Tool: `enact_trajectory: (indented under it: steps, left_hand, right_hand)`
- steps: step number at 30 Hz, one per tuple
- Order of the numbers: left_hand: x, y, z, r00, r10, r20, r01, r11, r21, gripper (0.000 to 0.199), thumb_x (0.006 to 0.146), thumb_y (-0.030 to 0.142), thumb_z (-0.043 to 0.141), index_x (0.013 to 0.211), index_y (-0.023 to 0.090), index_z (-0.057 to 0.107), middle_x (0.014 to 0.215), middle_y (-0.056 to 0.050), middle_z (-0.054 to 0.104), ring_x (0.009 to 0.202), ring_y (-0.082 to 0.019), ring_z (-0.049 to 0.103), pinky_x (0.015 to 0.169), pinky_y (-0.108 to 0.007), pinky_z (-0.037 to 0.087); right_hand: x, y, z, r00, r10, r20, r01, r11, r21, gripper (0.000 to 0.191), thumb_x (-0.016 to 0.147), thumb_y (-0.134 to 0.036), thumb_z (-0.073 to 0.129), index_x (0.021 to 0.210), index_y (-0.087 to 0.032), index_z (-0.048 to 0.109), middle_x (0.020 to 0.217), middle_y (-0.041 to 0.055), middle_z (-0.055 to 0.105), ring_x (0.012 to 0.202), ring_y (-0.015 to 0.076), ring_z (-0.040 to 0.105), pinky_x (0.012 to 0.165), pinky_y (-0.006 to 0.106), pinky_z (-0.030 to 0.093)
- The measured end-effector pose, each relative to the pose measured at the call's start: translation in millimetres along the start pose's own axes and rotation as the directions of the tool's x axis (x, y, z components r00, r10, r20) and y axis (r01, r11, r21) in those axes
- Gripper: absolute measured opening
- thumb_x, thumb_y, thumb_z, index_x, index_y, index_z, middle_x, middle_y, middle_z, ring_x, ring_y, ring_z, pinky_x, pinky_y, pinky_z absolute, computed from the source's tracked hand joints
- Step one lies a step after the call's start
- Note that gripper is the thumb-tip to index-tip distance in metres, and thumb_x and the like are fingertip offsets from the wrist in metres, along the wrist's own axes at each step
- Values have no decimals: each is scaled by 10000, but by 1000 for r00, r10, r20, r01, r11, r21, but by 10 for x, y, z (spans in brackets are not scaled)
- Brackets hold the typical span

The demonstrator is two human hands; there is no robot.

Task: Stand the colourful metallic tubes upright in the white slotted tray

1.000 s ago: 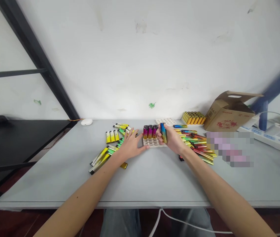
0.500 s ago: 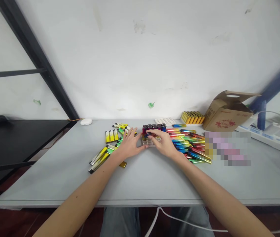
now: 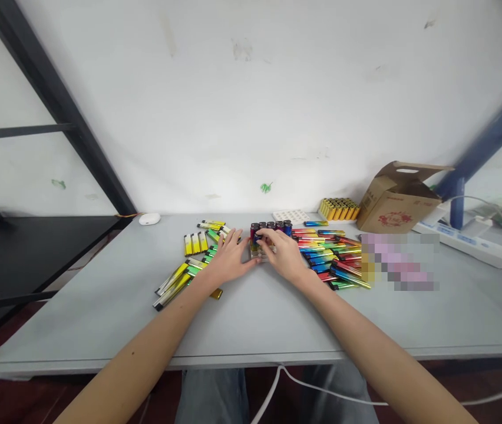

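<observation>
In the head view, a small white tray [image 3: 255, 255] with round holes stands between my hands, holding several dark shiny tubes [image 3: 271, 226] upright in its back rows. My right hand [image 3: 284, 253] is closed at the tray's front, thumb and fingers pinching a dark blue tube [image 3: 257, 238] that stands upright. With fingers spread, my left hand [image 3: 230, 259] rests at the tray's left side, its thumb by the front left corner. Yellow and green slim tubes [image 3: 175, 282] with dark ends lie left of it. A pile of multicoloured metallic tubes [image 3: 330, 256] lies by my right hand.
Behind stand an empty white hole tray [image 3: 290, 216] and a tray of yellow tubes [image 3: 339, 209]. An open cardboard box [image 3: 396, 206], a power strip [image 3: 467, 244] and a blurred pink patch [image 3: 399, 262] are on the right. A white case [image 3: 149, 219] lies back left.
The view has shifted slightly. My right hand stays pinched on the dark blue tube at the tray's left part; my left hand remains spread beside it.
</observation>
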State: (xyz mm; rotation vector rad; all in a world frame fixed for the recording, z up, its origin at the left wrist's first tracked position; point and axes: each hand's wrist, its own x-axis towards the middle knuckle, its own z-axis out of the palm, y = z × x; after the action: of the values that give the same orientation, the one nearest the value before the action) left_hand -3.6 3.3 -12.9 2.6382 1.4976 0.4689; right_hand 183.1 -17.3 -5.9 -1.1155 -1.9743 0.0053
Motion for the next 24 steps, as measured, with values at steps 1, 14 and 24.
enact_trajectory:
  steps: [1, 14, 24]
  left_hand:
    - [1, 2, -1, 1000, 0, -1, 0, 1000, -1, 666, 872, 595, 537, 1398, 198, 436, 1542, -189, 330, 1466, -389, 190, 1151, -629, 167]
    - [-7, -24, -3, 1000, 16, -20, -16, 1000, -5, 628, 876, 631, 506, 1331, 199, 491, 1522, -185, 350, 1459, -389, 205, 1154, -615, 182]
    - [11, -32, -62, 1000, -10, 27, 11, 999, -47, 641, 848, 659, 527, 1297, 201, 542, 1499, -165, 391, 1459, -410, 190, 1155, -623, 179]
  right_hand:
    - [7, 0, -4, 999, -33, -13, 32, 998, -46, 300, 977, -279, 449, 1187, -214, 654, 1013, 91, 712, 939, 233, 621, 862, 370, 509]
    - [20, 27, -136, 988, -148, 42, 154, 960, -235, 461, 926, -254, 465, 1381, -200, 517, 1469, 148, 433, 1377, 304, 372, 1113, 495, 363]
    - [64, 695, -938, 922, 345, 173, -358, 933, 45, 179, 707, -168, 575, 858, -176, 671, 956, 84, 715, 926, 249, 648, 891, 405, 494]
